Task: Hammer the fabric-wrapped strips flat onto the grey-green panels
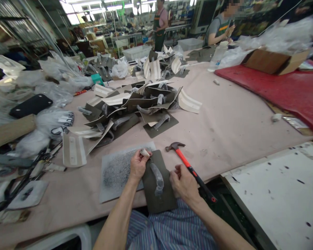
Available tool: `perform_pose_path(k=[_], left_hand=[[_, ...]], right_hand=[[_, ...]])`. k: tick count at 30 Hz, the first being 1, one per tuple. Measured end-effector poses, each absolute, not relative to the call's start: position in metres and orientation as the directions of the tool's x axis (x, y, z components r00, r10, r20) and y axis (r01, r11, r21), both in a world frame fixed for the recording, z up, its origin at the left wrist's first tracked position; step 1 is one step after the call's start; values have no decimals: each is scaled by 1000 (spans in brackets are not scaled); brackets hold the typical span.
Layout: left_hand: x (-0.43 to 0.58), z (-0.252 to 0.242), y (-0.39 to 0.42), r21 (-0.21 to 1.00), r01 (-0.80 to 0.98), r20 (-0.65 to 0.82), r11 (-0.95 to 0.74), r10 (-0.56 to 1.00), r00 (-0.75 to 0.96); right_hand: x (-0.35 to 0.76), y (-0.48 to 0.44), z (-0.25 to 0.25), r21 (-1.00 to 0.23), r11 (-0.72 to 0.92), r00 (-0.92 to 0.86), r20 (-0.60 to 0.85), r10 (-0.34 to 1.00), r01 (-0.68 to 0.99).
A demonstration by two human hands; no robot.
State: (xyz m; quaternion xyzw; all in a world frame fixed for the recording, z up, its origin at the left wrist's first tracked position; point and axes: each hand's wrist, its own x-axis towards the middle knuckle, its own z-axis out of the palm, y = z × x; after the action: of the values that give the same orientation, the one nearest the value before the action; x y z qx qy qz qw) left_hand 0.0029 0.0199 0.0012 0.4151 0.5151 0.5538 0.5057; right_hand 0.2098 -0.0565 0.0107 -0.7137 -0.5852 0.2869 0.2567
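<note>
A dark olive panel [151, 196] with rounded corners lies in front of me, its near end over the table edge at my lap. A curved handle [159, 178] in clear plastic wrap is fixed along its middle. My left hand [138, 165] is closed at the panel's upper left edge, beside the handle's end. A whitish cylindrical piece [144, 152] shows at its fingertips; whether it is held or worn on a finger is unclear. My right hand [184, 182] is curled at the panel's right edge, its fingertips partly hidden. Just beyond it lies a claw hammer [184, 158] with a red and black handle.
A grey, speckled board [114, 173] lies under the panel's left side. A heap of similar panels [135, 100] with wrapped handles spreads beyond it. Plastic bags [47, 121] lie left; a red sheet [271, 86] with a cardboard box [271, 60] lies right. Two people stand or sit farther back.
</note>
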Motion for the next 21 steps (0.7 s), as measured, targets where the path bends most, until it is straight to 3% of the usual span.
perform_pose_path(k=[2,4,6,8,10,11,14,16,19,21], left_hand=[[3,3,20,992,-116,-63,47,988,-138],[4,3,21,995,-92,-54,42,990,-132],[5,2,21,997,-65,-38,30,992,-122],[5,0,21,999,-36,-17,13,993,-118],[6,-1,21,1000,2,8,-8,993,-116],[6,-2,21,1000,25,20,-17,993,-115],[7,-1,18,991,125,65,-51,992,-112],[7,0,16,975,205,105,-83,989,-100],[8,2,13,950,287,153,-126,985,-74],[8,4,12,938,316,173,-144,983,-65]], right_hand=[[229,-48,11,-565,-113,163,38,986,818],[248,-40,12,-400,-83,132,96,987,913],[262,-34,12,-289,-80,95,37,995,954],[271,-29,13,-254,-70,57,-60,997,965],[274,-24,15,-296,-94,55,-139,989,950],[274,-20,17,-378,-151,79,-200,977,913],[272,-7,28,-657,-417,68,-487,871,628],[266,0,40,-720,-525,-52,-609,791,454],[251,1,66,-766,-533,-129,-607,784,360],[240,-3,83,-850,-397,-98,-454,886,346]])
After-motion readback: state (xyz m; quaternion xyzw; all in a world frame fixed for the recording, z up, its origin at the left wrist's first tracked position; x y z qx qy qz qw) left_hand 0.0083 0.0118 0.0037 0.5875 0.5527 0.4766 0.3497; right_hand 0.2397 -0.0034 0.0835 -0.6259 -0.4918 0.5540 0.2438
